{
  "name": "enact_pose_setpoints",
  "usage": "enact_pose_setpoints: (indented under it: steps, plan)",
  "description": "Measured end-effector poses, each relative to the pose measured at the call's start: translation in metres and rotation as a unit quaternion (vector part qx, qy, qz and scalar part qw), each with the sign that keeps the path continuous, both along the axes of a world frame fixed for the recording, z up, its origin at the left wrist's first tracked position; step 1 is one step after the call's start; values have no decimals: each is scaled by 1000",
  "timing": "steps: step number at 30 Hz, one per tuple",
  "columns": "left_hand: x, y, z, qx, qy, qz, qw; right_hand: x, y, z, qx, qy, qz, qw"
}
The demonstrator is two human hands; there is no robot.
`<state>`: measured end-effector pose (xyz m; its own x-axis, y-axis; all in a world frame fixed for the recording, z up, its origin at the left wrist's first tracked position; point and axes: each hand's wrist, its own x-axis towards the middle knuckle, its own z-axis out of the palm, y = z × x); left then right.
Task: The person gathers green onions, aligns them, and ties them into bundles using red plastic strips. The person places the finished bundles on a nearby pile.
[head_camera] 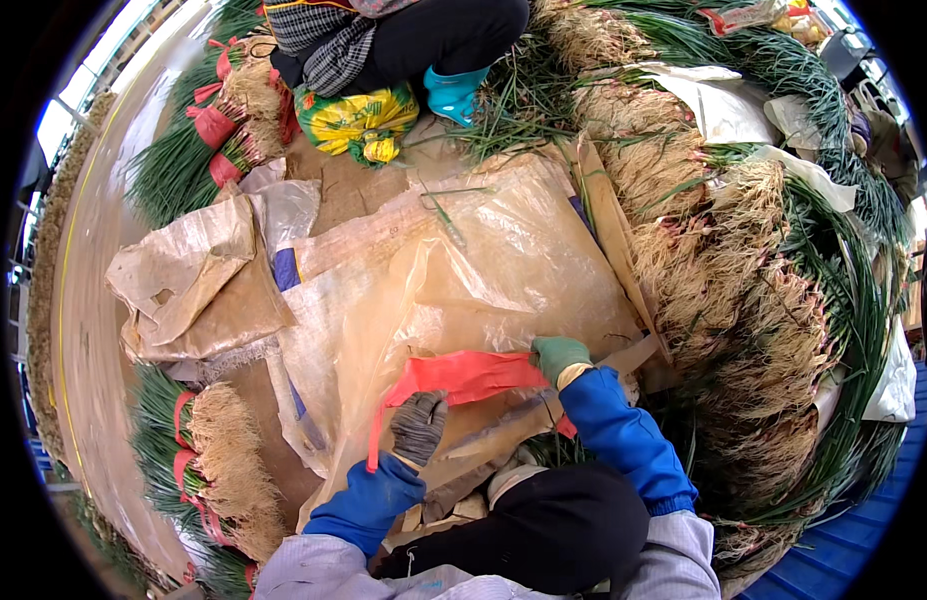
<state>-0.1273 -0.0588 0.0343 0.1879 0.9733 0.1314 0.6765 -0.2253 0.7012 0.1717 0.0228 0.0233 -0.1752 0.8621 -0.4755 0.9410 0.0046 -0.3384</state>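
Note:
A red plastic strip (474, 377) stretches between my two gloved hands above a brownish plastic sheet (463, 277). My right hand (561, 358), in a green glove and blue sleeve, grips the strip's right end. My left hand (418, 426), in a grey striped glove, lies against the strip's left part, fingers together; its grip cannot be made out. The strip's left end hangs down past that hand. To the left, bundles of green onions (227, 465) with pale roots are tied with red strips.
A long heap of loose green onions (733, 300) curves along the right. Crumpled sacking (193, 277) lies at left, near more tied bundles (230, 112). At the top a person (433, 37) in turquoise boots (454, 94) sits by a yellow-green bag (358, 124).

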Motion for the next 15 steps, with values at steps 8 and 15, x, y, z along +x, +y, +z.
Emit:
enact_pose_setpoints:
  steps: [8, 15]
  plan:
    - [0, 44, -162, 6, 230, -75, 970, -1, 22, 14, -70, 27, -8, 997]
    - [17, 41, -119, -40, 272, 22, 961, 59, 43, 52, -76, -114, -72, 988]
